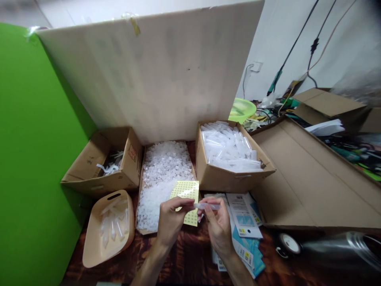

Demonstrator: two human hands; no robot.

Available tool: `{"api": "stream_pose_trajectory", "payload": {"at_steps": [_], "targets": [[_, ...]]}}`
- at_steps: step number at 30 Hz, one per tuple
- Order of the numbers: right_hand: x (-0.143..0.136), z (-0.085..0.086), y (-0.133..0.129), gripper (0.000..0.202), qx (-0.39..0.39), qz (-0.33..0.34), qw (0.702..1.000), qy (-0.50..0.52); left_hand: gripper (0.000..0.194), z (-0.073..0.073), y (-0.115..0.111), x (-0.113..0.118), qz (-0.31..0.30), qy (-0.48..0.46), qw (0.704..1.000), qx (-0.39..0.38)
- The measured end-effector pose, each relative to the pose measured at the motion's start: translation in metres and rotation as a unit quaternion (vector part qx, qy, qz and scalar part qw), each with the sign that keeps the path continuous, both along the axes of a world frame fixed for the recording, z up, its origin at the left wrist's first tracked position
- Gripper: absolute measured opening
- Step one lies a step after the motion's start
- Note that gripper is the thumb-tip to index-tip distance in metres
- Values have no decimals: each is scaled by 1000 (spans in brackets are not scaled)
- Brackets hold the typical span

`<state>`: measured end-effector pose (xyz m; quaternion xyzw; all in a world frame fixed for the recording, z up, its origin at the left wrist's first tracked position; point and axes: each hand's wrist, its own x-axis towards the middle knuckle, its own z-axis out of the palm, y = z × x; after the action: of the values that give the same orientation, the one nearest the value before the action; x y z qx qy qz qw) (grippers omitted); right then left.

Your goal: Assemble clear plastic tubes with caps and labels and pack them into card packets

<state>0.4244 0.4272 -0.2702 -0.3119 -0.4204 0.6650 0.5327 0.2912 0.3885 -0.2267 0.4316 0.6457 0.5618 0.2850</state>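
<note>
My right hand [219,224] is closed around a small translucent plastic tube [212,206], held almost level with its narrow end to the left. At that narrow end, the thumb and forefinger of my left hand [172,217] are pinched together; whether a cap or label sits between them is too small to tell. Behind both hands is a yellow sheet of small round stickers [188,190], partly covered by my left fingers. I cannot tell whether a hand holds the sheet or it rests on the shallow tray [153,231] of small white plastic pieces [165,167].
A cardboard box of clear tubes [228,145] stands behind my right hand, with another box [99,184] at left. A beige basket [89,248] holds several tubes. Printed blue-white packets [242,222] lie right, near a dark cylindrical container [330,250]. A white board [166,79] rises behind.
</note>
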Motion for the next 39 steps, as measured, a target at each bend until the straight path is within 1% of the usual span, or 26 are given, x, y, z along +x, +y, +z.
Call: {"api": "stream_pose_trajectory", "payload": {"at_steps": [4,7,9,10,11,12,13,14,16,17,20,22,26,29,31,32,34,35,37,39], "targets": [[-7,-5,5,18,10,-1,1000,5,9,-2,5,-1,-14,17,1000,-6],[-14,-2,13,17,15,13,1000,9,9,-7,7,-14,-21,2,1000,-14],[-19,2,21,19,25,50,998,1,11,-11,12,-35,-64,-15,997,-51],[-21,5,26,20,32,67,997,-9,13,-13,15,-49,-93,-6,992,-80],[-24,7,30,20,39,75,996,-21,14,-15,20,-65,-116,28,986,-119],[-27,9,34,20,44,74,996,-34,14,-19,25,-81,-119,92,976,-158],[-29,10,37,20,47,63,996,-45,13,-22,30,-96,-88,178,962,-190],[-30,10,39,19,49,46,996,-55,14,-27,35,-110,-34,258,941,-218],[-31,7,42,19,49,19,996,-68,20,-36,45,-128,40,332,910,-244],[-30,5,42,20,47,12,996,-71,21,-41,49,-133,61,344,902,-252],[-20,-1,41,19,35,7,996,-81,18,-53,56,-136,74,356,891,-270],[-12,-2,40,16,42,12,994,-101,16,-58,58,-134,75,363,887,-276],[0,4,38,8,76,6,988,-135,14,-66,62,-134,60,369,884,-281],[2,9,35,5,82,9,987,-138,16,-72,67,-135,54,370,880,-292],[2,10,32,4,86,19,987,-137,15,-72,70,-135,56,371,878,-295],[2,10,31,3,88,23,987,-136,14,-71,71,-135,57,373,878,-294],[3,11,28,3,98,27,985,-138,10,-63,69,-133,61,376,880,-282],[4,11,26,2,108,27,983,-144,9,-57,66,-131,65,379,882,-273],[6,14,24,4,132,28,977,-165,15,-43,55,-124,74,386,887,-244],[9,16,22,5,159,28,969,-187,21,-30,37,-110,83,351,915,-181]]}}
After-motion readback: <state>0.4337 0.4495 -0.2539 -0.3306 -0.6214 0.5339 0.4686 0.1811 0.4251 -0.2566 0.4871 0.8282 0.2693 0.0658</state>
